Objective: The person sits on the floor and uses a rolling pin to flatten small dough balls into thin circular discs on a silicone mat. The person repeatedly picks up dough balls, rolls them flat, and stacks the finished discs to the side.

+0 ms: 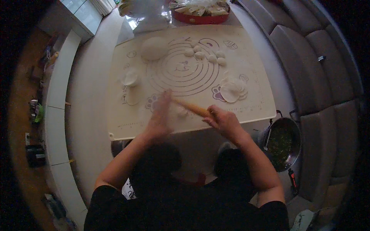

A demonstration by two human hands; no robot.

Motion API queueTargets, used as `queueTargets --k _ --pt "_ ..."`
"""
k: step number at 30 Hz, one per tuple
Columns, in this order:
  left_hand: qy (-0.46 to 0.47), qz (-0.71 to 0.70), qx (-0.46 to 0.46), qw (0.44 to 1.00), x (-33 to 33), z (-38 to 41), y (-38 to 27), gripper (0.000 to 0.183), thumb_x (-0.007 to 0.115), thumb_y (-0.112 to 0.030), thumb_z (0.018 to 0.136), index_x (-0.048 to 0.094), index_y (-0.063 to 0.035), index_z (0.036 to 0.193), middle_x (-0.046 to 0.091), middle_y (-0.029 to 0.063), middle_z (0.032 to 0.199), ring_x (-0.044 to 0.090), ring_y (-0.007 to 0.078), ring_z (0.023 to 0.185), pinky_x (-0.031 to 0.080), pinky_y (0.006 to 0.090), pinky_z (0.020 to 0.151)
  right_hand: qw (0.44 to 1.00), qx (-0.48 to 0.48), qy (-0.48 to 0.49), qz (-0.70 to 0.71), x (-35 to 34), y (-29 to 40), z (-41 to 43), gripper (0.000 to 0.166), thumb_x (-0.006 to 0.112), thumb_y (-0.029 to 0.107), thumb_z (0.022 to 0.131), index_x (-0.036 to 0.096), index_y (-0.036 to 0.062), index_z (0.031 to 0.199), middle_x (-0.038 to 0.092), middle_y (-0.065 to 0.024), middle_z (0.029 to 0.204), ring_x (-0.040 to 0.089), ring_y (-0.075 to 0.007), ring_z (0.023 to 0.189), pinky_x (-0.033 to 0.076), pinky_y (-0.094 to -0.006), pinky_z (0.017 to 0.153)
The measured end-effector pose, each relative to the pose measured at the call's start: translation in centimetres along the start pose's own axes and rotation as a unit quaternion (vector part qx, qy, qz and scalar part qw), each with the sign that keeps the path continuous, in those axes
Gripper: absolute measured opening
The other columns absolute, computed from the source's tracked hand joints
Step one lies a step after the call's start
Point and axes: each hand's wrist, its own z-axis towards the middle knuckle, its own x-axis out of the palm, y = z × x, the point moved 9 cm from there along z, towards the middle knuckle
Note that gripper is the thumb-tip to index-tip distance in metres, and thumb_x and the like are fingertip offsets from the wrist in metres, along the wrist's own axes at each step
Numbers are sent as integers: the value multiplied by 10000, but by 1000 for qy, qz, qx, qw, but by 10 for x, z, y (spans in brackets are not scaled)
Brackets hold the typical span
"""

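My right hand (224, 119) grips one end of a wooden rolling pin (194, 108), which slants up and to the left over the near part of a cream silicone kneading mat (245, 115). Close to the pin's far tip is my left hand (160, 119), seen edge-on and blurred by motion; whether it touches the pin is unclear. Below the pin lies a small piece of dough (182, 112), also blurred. A pile of thin round dough wrappers (232, 90) rests right of my hands. Farther off are several small dough pieces (199, 55) and a large dough mound (154, 48).
A small white cup (130, 78) stands on the mat's left side. Behind the mat, a red tray (201, 19) holds plastic-wrapped items. A pan with a chopped green filling (281, 144) sits low at the right, beside a brown sofa (321, 135).
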Motion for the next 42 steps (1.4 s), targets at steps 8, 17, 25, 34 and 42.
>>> queueTargets --k 8,17,25,34,42 --pt "13 271 23 962 21 55 38 902 551 -521 807 173 12 1428 159 187 1499 145 319 1393 142 441 1120 986 -100 4 -133 20 27 17 281 602 279 840 465 61 951 512 -153 875 544 -358 785 462 -438 648" --pt "-14 266 42 963 12 74 34 899 562 -528 808 198 27 1414 185 193 1489 159 315 1390 171 468 1109 988 -73 -21 -132 22 21 25 278 564 285 853 451 39 913 493 -168 888 526 -361 797 446 -450 653" --pt "121 293 75 945 41 31 18 829 492 -522 855 171 -30 1441 155 168 1502 123 331 1394 106 446 1130 984 -86 -12 -157 19 5 -16 247 576 257 844 461 56 931 480 -168 896 526 -351 836 452 -443 648" --pt "-234 -117 -203 944 -19 25 87 515 634 -241 843 452 6 1257 468 175 1271 444 275 1162 360 366 948 973 137 -40 179 36 -24 9 285 475 324 941 508 49 873 560 -97 679 562 -240 584 459 -370 550" --pt "-35 -371 -242 896 41 46 53 443 605 -345 881 546 3 1150 604 54 1082 563 135 945 443 284 839 859 256 35 442 38 -29 6 338 416 399 966 538 96 881 530 -7 648 462 -81 507 372 -229 444"
